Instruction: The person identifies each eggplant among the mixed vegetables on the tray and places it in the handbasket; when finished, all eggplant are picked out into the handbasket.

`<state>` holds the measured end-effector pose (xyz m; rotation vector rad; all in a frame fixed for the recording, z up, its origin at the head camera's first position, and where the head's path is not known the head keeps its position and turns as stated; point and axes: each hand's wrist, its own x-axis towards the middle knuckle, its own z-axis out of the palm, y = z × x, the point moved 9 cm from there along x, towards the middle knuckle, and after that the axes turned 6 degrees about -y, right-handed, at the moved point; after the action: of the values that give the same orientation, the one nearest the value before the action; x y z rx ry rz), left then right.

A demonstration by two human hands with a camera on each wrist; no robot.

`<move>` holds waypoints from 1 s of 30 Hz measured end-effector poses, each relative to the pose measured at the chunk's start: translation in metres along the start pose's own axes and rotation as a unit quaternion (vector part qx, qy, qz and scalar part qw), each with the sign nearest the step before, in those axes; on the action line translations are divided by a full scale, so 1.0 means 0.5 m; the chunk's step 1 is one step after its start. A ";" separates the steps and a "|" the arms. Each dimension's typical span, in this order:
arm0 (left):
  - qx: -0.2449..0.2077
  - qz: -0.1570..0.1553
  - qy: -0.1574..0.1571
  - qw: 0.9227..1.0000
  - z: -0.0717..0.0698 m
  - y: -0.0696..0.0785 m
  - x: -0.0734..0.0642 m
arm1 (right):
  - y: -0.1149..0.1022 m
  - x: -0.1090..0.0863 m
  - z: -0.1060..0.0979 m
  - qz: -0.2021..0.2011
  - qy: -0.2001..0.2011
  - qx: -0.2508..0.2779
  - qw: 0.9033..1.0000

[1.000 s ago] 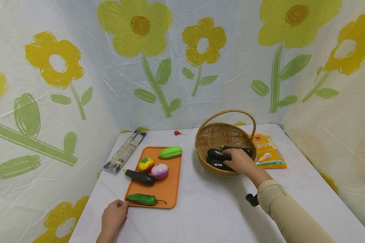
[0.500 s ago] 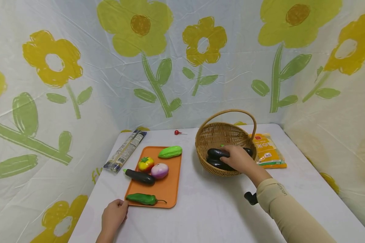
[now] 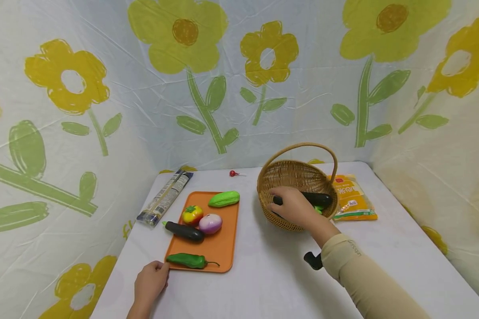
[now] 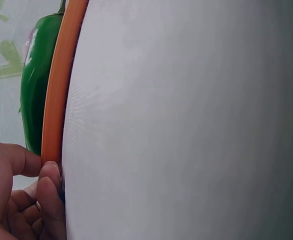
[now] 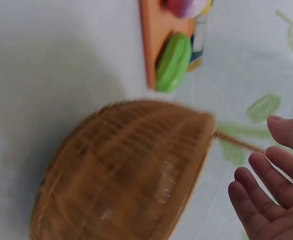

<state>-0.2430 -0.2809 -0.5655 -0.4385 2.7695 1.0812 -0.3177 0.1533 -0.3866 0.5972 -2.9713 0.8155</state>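
My left hand [image 3: 151, 281] pinches the near left corner of the orange tray [image 3: 223, 248], thumb above the rim and fingers against it. Beside that thumb lies a green pepper [image 4: 39, 75]. My right hand [image 3: 292, 206] is over the wicker basket [image 3: 293, 170]. In the right wrist view its fingers [image 5: 259, 200] are loosely extended, and nothing shows between them and the thumb. One black eggplant [image 3: 319, 199] lies at the basket's right side. Another dark eggplant end [image 3: 277, 200] shows between thumb and fingers; the hand hides the rest.
On the tray are a toy eggplant [image 3: 185, 231], a red-yellow pepper [image 3: 192, 215], a purple onion [image 3: 210, 224], and a light green gourd [image 3: 224, 199]. A long packet [image 3: 164, 199] lies left, a red lollipop [image 3: 233, 173] at the back, an orange-yellow bag [image 3: 353, 199] right of the basket.
My right hand has come off the eggplants' right side and shifted left over the basket, uncovering the right-hand eggplant and a green stem. The left hand has stayed at the tray corner.
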 end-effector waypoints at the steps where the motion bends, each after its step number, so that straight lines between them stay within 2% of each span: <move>1: -0.001 -0.002 0.000 1.000 0.000 -0.001 0.000 | -0.012 0.005 0.003 -0.005 0.000 0.003 1.000; 8: -0.011 -0.014 0.001 1.000 0.000 -0.001 0.000 | -0.067 0.038 0.036 -0.024 -0.005 0.030 0.999; 21: -0.009 0.002 0.001 1.000 0.001 -0.003 0.001 | -0.142 0.103 0.119 -0.042 -0.040 0.031 0.998; 30: -0.012 0.007 0.003 1.000 -0.002 -0.001 -0.002 | -0.186 0.138 0.188 -0.030 -0.074 0.068 0.994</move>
<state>-0.2419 -0.2815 -0.5649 -0.4257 2.7725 1.1198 -0.3391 0.0085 -0.4153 0.7830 -3.0277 1.0191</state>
